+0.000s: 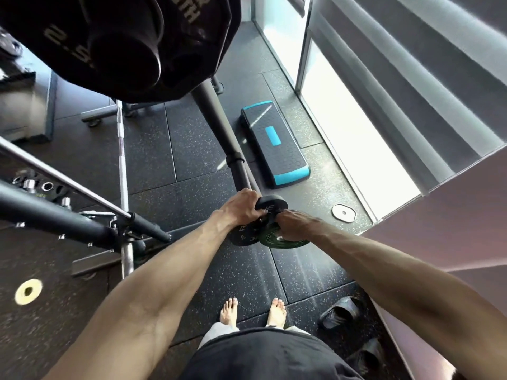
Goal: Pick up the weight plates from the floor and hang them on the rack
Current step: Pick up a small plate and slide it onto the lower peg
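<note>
Both arms reach forward to the end of a black rack post (216,124) that slants up toward a big black plate (118,42) marked 2.5 near the camera. My left hand (242,205) grips a small black weight plate (271,202) at the post's end. My right hand (292,224) holds a green weight plate (274,239). A black plate with white lettering (242,237) sits just below my left hand, beside the green one. Whether these plates sit on a peg is hidden by my hands. A small grey plate (343,212) lies on the floor to the right.
A black and blue aerobic step (274,145) lies beyond the post. Barbells and a rack frame (82,220) fill the left side, with a yellow-hubbed plate (28,291) on the floor. A window ledge (356,138) runs along the right. Slippers (341,311) lie by my bare feet.
</note>
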A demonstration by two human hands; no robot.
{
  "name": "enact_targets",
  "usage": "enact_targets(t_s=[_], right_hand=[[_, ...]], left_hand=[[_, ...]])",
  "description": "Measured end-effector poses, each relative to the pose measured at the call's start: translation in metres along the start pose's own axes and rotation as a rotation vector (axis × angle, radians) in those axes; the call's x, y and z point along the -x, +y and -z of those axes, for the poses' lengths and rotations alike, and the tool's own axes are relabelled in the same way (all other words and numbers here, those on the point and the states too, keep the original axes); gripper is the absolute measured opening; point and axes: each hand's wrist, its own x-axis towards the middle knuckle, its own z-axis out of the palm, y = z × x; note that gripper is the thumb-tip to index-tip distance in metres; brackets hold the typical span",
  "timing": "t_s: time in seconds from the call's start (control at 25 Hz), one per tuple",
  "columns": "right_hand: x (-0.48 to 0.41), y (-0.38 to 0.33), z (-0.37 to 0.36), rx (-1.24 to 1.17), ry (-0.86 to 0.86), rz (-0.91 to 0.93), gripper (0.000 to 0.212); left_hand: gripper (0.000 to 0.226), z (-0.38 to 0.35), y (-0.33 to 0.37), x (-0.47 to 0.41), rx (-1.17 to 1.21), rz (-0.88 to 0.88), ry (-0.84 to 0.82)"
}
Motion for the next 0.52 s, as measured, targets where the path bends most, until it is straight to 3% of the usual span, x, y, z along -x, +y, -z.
enact_targets(t_s=[0.2,0.36,0.52], right_hand=[[-0.013,0.004,-0.006,0.009,0.003,0.072,0.017],[-0.023,0.006,-0.006,0.022,0.021,0.108,0.025],[-0.039,0.017,-0.002,0.087,0.002,0.156,0.016]], left_hand=[[0.021,-0.004,-0.017,0.008,-0.003,0.010,0.002],[0.022,-0.003,-0.019,0.008,-0.078,0.002,0.098],[0.022,0.006,-0.033,-0.008,-0.078,0.060,0.181]])
